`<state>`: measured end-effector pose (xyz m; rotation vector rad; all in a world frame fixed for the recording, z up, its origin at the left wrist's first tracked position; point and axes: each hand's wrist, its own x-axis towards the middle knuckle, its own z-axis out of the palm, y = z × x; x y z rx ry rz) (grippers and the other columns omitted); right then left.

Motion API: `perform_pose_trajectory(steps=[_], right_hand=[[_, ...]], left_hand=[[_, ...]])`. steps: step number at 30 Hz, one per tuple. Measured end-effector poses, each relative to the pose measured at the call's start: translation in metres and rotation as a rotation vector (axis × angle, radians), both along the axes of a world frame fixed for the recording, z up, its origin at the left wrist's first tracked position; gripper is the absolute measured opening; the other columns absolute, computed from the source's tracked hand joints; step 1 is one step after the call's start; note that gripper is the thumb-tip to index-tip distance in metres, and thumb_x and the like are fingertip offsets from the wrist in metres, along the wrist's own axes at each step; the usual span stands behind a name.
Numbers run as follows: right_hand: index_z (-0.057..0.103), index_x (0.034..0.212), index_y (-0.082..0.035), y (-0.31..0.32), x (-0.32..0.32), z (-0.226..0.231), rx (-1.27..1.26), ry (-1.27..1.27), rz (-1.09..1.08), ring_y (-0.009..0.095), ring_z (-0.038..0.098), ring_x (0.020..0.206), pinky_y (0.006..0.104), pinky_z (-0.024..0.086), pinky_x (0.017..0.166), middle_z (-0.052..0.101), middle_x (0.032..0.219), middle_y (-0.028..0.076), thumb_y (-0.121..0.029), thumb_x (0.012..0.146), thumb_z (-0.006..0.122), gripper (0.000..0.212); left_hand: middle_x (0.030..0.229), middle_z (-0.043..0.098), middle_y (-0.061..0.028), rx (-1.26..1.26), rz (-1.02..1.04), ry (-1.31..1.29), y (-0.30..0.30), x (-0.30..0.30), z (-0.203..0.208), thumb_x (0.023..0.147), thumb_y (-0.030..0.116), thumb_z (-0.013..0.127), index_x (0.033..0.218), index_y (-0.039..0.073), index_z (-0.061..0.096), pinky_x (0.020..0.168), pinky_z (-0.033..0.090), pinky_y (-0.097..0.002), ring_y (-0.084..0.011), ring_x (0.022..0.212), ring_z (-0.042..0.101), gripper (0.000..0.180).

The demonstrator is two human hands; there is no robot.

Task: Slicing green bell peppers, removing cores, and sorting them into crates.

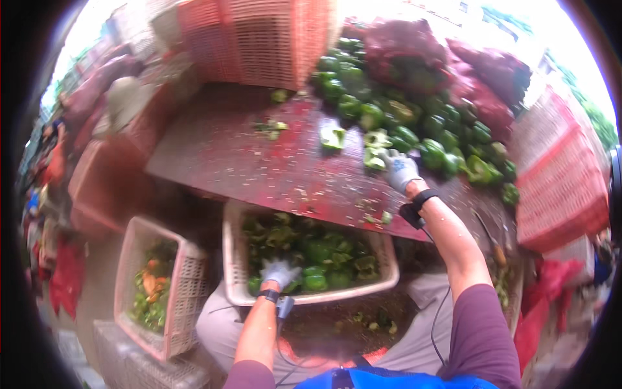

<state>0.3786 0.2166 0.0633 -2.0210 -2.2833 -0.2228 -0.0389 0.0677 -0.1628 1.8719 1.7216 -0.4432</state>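
Observation:
My right hand (400, 170), in a pale work glove, reaches onto the red table (272, 165). Its fingers are closed at the edge of a cut green bell pepper (374, 157). Another opened pepper piece (333, 137) lies to the left of it, with pale flesh showing. A heap of whole green bell peppers (433, 154) lies just beyond and to the right. My left hand (278, 272), also gloved, rests over the peppers (315, 279) in the crate (311, 298) at my lap. Its fingers look spread, with nothing seen in them.
A smaller crate (184, 295) with green and orange scraps stands at left. Red mesh sacks (405, 52) rise behind the heap. Stacked plastic crates (564, 168) stand right, others (253, 42) at the back. A knife-like tool (497, 253) lies near the table's right edge.

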Motion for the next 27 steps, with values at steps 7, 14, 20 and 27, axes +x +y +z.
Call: perform_pose_trajectory(steps=[7, 14, 20, 27], right_hand=[[0.066, 0.115, -0.006, 0.031, 0.045, -0.1, 0.118, -0.05, -0.092, 0.037, 0.065, 0.106, 0.0477, 0.051, 0.091, 0.069, 0.109, 0.018, -0.01, 0.088, 0.061, 0.029], [0.064, 0.094, -0.001, 0.001, -0.046, -0.126, -0.007, 0.588, 0.216, 0.038, 0.065, 0.079, 0.0467, 0.05, 0.073, 0.068, 0.086, 0.02, -0.002, 0.086, 0.06, 0.009], [0.064, 0.103, -0.003, -0.135, -0.137, -0.042, 0.011, 0.609, 0.596, 0.04, 0.064, 0.077, 0.0488, 0.05, 0.069, 0.067, 0.085, 0.02, -0.006, 0.086, 0.067, 0.018], [0.059, 0.115, -0.006, -0.228, -0.187, -0.012, 0.212, 0.354, 0.825, 0.036, 0.06, 0.086, 0.0489, 0.047, 0.075, 0.065, 0.094, 0.014, -0.007, 0.079, 0.067, 0.037]], left_hand=[[0.169, 0.026, -0.0183, 0.052, 0.064, -0.075, 0.001, 0.023, 0.054, 0.091, 0.063, 0.061, 0.155, 0.022, 0.049, 0.114, 0.034, -0.0685, -0.0506, 0.151, 0.026, 0.077], [0.165, 0.036, -0.0161, 0.082, 0.559, -0.746, -0.018, 0.026, 0.05, 0.095, 0.065, 0.057, 0.157, 0.024, 0.044, 0.103, 0.047, -0.057, -0.046, 0.135, 0.05, 0.076], [0.145, 0.059, -0.0097, -0.354, 1.022, -1.597, -0.012, 0.102, 0.136, 0.093, 0.075, 0.056, 0.14, 0.015, 0.06, 0.103, 0.048, -0.0468, -0.0291, 0.12, 0.061, 0.076], [0.099, 0.068, -0.0044, -0.77, 0.822, -2.294, -0.043, 0.091, 0.099, 0.091, 0.048, 0.067, 0.085, 0.019, 0.066, 0.086, 0.05, -0.0412, -0.0192, 0.095, 0.061, 0.029]])
